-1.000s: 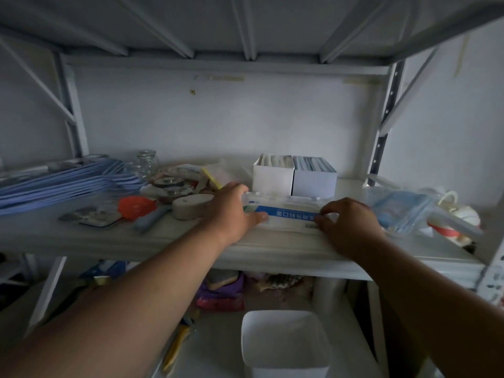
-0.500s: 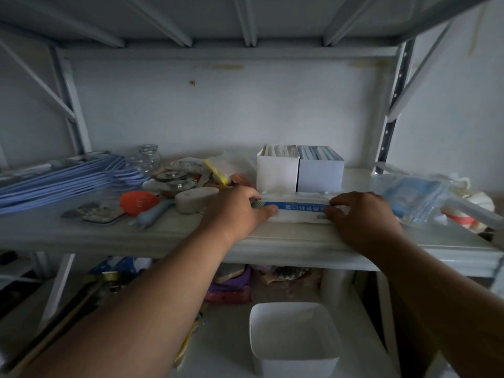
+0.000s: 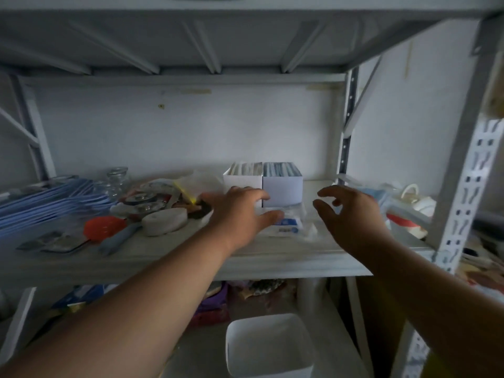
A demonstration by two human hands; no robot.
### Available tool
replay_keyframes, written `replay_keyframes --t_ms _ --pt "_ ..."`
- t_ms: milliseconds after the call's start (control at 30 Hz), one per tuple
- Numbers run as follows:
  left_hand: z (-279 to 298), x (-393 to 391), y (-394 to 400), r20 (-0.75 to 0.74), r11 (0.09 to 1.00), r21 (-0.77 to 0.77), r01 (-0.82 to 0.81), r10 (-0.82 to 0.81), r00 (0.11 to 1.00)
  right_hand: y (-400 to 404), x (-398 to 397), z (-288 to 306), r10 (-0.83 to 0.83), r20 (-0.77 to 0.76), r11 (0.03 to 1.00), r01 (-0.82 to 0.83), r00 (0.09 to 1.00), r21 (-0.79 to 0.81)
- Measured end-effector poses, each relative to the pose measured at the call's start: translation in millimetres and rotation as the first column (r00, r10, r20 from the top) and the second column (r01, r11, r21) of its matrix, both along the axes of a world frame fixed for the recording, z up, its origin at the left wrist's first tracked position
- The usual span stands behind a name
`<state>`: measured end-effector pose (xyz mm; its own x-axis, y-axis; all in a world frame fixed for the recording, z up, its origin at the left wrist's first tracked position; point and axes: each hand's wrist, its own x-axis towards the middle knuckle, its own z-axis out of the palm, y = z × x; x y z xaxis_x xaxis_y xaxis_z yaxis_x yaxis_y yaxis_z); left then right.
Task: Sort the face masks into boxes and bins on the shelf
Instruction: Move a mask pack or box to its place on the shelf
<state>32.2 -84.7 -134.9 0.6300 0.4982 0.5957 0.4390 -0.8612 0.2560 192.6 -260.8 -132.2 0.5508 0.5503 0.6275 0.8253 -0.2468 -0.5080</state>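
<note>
A white and blue packet of face masks [image 3: 287, 224] lies flat on the shelf board [image 3: 272, 257], right in front of two white boxes [image 3: 242, 184] [image 3: 283, 186] that stand side by side with masks upright inside. My left hand [image 3: 240, 214] hovers over the packet's left end with fingers spread, holding nothing. My right hand [image 3: 351, 216] floats to the packet's right, fingers loosely curved and empty. A clear bag of blue masks [image 3: 373, 197] lies behind my right hand. A fan of blue masks [image 3: 46, 205] lies at the far left.
A tape roll [image 3: 163, 221], an orange lid [image 3: 103, 227], glass jars [image 3: 117, 181] and small clutter fill the shelf's left half. A white bin [image 3: 268, 345] stands on the lower shelf. Shelf uprights [image 3: 463, 192] stand to the right, and a white cup [image 3: 417, 200] beyond them.
Both hands have let go of the mask packet and lifted off it. The packet now lies nearer the boxes, and the camera has tilted upward.
</note>
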Motion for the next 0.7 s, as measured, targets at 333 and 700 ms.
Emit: replay_keyframes --t_ms 333,700 --pt "17.4 132.3 -69.1 0.024 0.894 -0.289 0.343 -0.351 0.936 -58.7 77.7 -2.4 -0.134 -0.243 0.989 0.145 0.961 0.026" --pt "-6.1 170.1 -73.5 -0.002 0.794 -0.461 0.396 -0.447 0.894 -61.5 107.8 -24.4 -0.046 -0.402 0.991 0.092 0.915 0.097"
